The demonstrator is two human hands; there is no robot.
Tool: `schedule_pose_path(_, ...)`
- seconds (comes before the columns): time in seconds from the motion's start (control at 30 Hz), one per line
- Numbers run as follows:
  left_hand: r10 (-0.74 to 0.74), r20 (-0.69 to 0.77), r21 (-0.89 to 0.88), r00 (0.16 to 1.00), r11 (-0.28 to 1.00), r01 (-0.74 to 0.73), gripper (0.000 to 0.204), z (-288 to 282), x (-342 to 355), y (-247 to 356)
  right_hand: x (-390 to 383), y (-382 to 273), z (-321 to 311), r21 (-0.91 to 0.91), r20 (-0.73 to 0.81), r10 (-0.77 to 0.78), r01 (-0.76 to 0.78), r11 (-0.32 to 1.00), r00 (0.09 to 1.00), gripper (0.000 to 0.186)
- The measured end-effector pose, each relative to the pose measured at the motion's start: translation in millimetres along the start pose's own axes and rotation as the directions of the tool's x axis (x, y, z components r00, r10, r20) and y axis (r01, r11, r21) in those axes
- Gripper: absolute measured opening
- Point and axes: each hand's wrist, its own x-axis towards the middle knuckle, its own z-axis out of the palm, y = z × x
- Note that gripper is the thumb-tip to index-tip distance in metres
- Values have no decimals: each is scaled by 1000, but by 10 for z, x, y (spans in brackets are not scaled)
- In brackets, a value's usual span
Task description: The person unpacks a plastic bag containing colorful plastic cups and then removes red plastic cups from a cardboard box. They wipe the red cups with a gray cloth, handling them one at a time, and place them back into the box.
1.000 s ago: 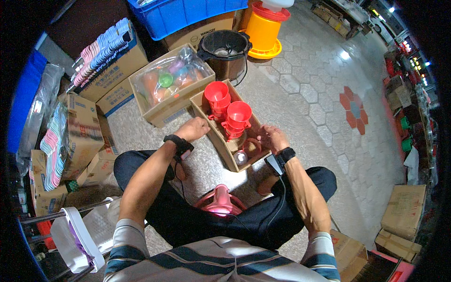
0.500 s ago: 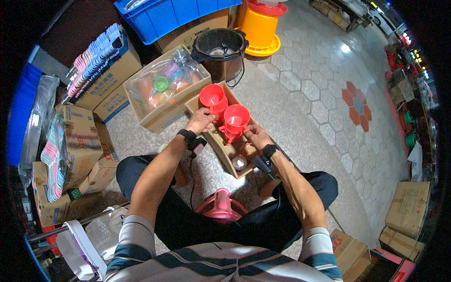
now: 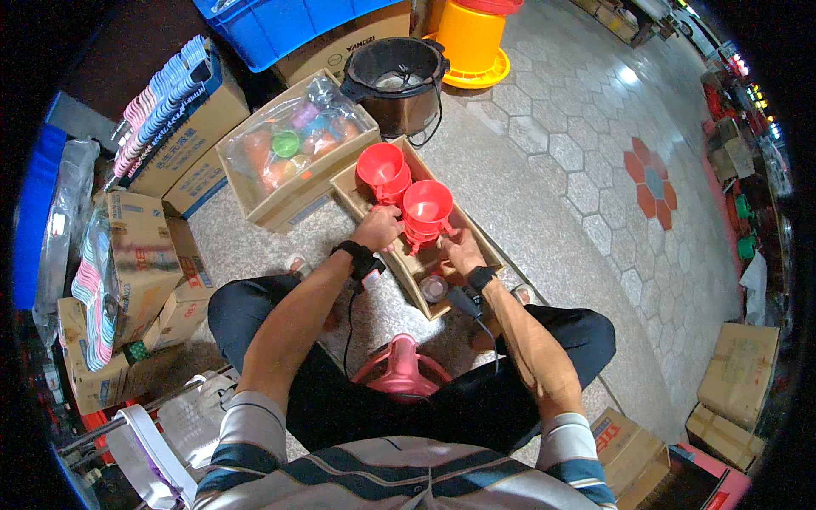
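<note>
Two stacks of red plastic cups with side handles, the back one [image 3: 381, 163] and the front one [image 3: 427, 202], stand in a long open cardboard box [image 3: 406, 278] on the floor. My left hand [image 3: 378, 227] has curled fingers on the left side of the front stack, partly hiding it. My right hand [image 3: 461, 252] grips that stack's right side by the handle area, fingertips partly hidden. A small clear round container [image 3: 433, 289] lies in the box's near end.
Beyond sit a box of bagged colorful items [image 3: 296, 140], a dark pot [image 3: 393, 102], a yellow feeder [image 3: 466, 47] and a blue crate [image 3: 255, 25]. Stacked cartons [image 3: 140, 255] and hangers line the left; cartons [image 3: 735, 365] are at lower right. A pink stool [image 3: 404, 365] is between my legs.
Both hands have moved inward from the box's sides onto the front red stack, my left one going right and my right one left, with fingers now curled on it.
</note>
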Motion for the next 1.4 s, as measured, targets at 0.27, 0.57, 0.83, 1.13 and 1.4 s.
schedule_pose_path(0.27,-47,-3,438,999,898,43,26,38,128,39,-147,-91,252,65,353,203,-241,968,913,18)
schedule_pose_path(0.57,252,-116,651,961,749,-118,25,130,165,-170,202,4,651,191,328,349,-424,886,878,25)
schedule_pose_path(0.83,36,-155,708,987,702,85,19,197,54,101,445,325,807,426,347,334,-465,776,876,13)
schedule_pose_path(1.13,201,-146,564,969,822,-85,17,136,28,25,232,247,602,452,311,340,-453,768,887,14)
schedule_pose_path(1.4,374,-97,485,922,827,-284,18,106,-161,50,-84,-35,259,323,338,231,-343,882,912,12)
